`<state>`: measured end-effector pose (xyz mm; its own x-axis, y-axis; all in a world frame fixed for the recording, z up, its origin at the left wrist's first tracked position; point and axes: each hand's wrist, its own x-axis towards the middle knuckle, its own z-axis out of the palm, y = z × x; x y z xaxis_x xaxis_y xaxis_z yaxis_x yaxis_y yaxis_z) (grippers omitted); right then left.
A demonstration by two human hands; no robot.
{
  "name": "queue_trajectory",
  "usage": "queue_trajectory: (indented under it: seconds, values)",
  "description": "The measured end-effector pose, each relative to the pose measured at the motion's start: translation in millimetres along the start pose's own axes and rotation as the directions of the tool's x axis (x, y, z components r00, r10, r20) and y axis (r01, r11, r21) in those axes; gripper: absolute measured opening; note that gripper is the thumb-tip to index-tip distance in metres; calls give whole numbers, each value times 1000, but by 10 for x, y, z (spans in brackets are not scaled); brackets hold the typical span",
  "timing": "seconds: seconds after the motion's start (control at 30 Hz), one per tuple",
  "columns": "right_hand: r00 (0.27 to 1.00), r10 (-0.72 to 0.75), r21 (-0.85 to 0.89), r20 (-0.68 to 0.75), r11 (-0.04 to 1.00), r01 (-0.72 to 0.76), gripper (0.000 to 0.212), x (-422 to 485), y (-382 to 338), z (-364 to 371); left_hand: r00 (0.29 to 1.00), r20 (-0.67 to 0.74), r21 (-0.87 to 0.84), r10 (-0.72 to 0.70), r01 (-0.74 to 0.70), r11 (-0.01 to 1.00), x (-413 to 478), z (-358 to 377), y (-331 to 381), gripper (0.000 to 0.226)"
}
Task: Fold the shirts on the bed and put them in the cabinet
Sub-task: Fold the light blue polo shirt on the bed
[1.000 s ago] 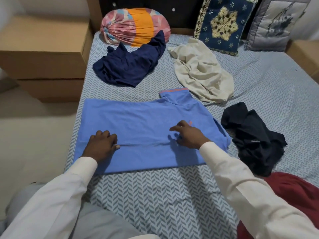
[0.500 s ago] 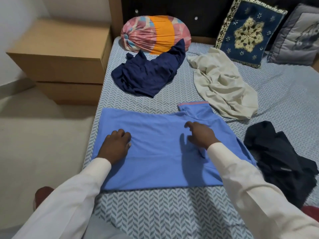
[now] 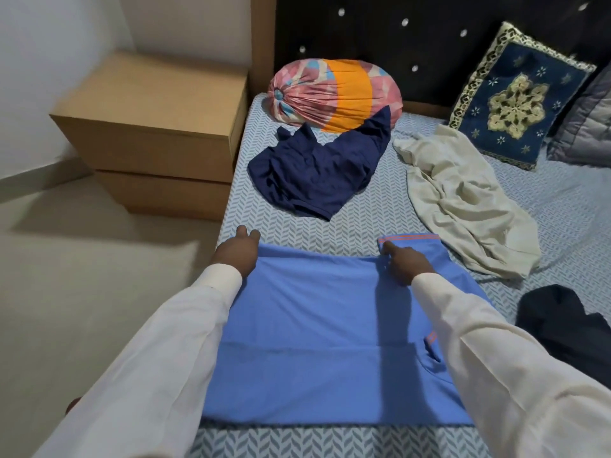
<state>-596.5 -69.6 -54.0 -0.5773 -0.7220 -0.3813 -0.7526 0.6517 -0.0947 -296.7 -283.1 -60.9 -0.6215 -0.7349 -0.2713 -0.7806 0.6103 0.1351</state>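
Note:
A light blue shirt (image 3: 314, 325) with an orange-trimmed collar lies flat across the near part of the bed (image 3: 357, 226), one fold line showing low on it. My left hand (image 3: 236, 251) is at its far left corner, the cloth lapping over the heel of the hand. My right hand (image 3: 403, 262) pinches the far edge just beside the collar. Three more shirts lie crumpled: a navy one (image 3: 317, 170) behind, a cream one (image 3: 463, 206) to the right, a black one (image 3: 568, 325) at the right edge. No cabinet shows.
A pink and orange bolster (image 3: 334, 94), a blue patterned cushion (image 3: 515, 104) and a grey cushion (image 3: 588, 127) rest against the dark headboard. Two stacked brown boxes (image 3: 155, 127) stand left of the bed. Pale floor (image 3: 82, 276) runs along the bed's left side.
Both hands have slid from the middle of the blue shirt up to its far edge and taken hold there. The view has shifted left and closer.

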Motion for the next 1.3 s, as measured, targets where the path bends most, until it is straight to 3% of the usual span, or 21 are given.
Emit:
queue_trajectory:
  seconds: [0.13, 0.23, 0.43, 0.63, 0.77, 0.83, 0.9, 0.97, 1.03, 1.1, 1.2, 1.3]
  values:
    - [996, 75, 189, -47, 980, -65, 18, -166, 95, -74, 989, -143, -239, 29, -63, 969, -218, 8, -97, 13]
    - [967, 94, 308, -237, 951, -17, 20, -488, 217, -1, 963, -266, -333, 37, -128, 934, -560, -28, -136, 13]
    - [923, 53, 252, -382, 967, 48, 14, -1148, 386, 413, 959, -284, -235, 5, -75, 969, -1134, 128, -198, 14]
    - [924, 65, 153, -378, 988, -7, 10, -1360, 323, 486, 965, -256, -205, -52, -2, 979, -1432, 279, -197, 17]
    - [950, -34, 30, -311, 999, 45, 21, -1474, 402, 538, 981, -180, -170, -68, 37, 985, -1544, 339, -222, 23]
    - [916, 39, 196, -399, 980, 44, 29, -1525, 501, 510, 961, -275, -69, -28, 10, 998, -1602, 365, -207, 31]
    - [877, 213, 425, -431, 905, -10, 35, -1653, 707, 462, 931, -363, -63, -18, -6, 998, -1732, 426, -117, 37]
    - [889, 352, 547, -293, 824, -146, 36, -1838, 990, 438, 921, -389, -127, 22, -77, 989, -1889, 534, 0, 35]
    - [915, 394, 509, -87, 807, -299, 37, -2058, 1223, 494, 935, -351, -150, 57, -116, 982, -1996, 670, 96, 34]
    - [917, 399, 473, 4, 807, -353, 44, -2272, 1355, 611, 954, -300, -187, -21, -37, 982, -2047, 724, 145, 44]
    - [914, 404, 496, -30, 800, -337, 59, -2535, 1523, 813, 939, -180, -339, -293, 220, 915, -2152, 701, 149, 61]
    - [892, 440, 531, -103, 782, -325, 55, -2648, 1663, 930, 925, -28, -459, -380, 326, 827, -2222, 734, 37, 65]
